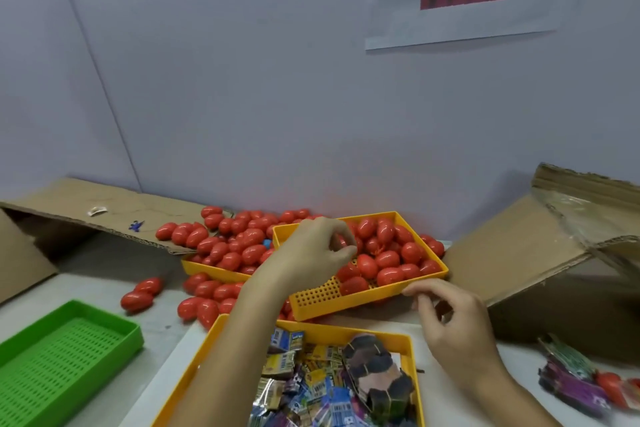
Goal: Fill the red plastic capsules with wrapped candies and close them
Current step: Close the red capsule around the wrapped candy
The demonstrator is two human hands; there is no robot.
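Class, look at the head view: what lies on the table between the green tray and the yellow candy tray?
Only bare table lies between the green tray and the candy tray in the head view; loose red capsules sit farther back.

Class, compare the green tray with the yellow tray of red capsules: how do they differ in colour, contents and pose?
The green tray holds nothing visible, while the yellow tray holds red capsules. The green tray lies flat on the table; the yellow tray sits tilted, propped on other capsules and trays. The green tray is untouched; the right hand touches the yellow tray's rim. Both are rectangular with perforated floors.
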